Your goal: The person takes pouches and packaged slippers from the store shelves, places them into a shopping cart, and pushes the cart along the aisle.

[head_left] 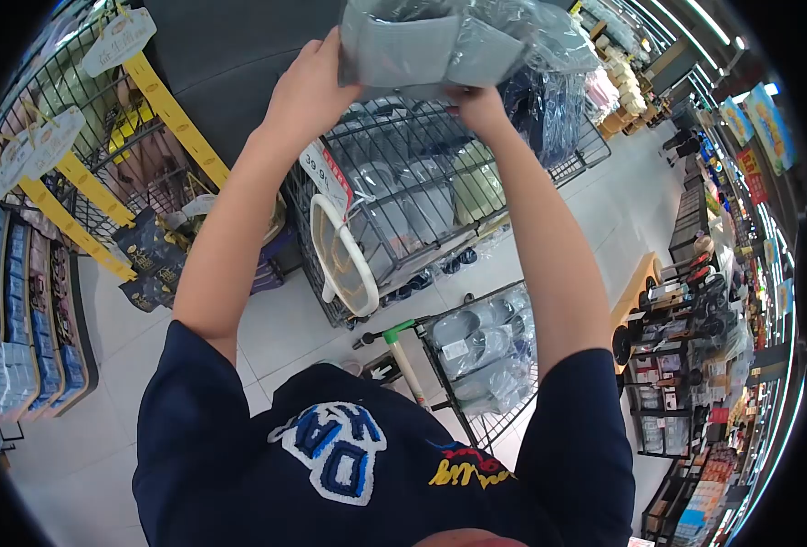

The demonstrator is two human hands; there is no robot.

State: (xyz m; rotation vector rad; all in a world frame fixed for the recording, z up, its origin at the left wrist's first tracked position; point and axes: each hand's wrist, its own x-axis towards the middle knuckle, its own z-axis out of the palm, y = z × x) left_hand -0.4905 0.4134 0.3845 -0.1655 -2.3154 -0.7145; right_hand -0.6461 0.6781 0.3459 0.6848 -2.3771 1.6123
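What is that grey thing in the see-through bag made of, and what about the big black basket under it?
The grey thing looks like soft fabric or felt: matte and folded into flat panels. Its bag seems to be thin clear plastic, since it crinkles and shines. The left hand and right hand hold it up. The black basket looks like coated metal wire, made of thin straight bars in a grid.

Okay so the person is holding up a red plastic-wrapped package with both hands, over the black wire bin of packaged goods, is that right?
Not quite: the package is grey, not red. The head view shows the left hand and the right hand both gripping the grey plastic-wrapped package, raised above the black wire bin of packaged goods. The rest of your statement holds.
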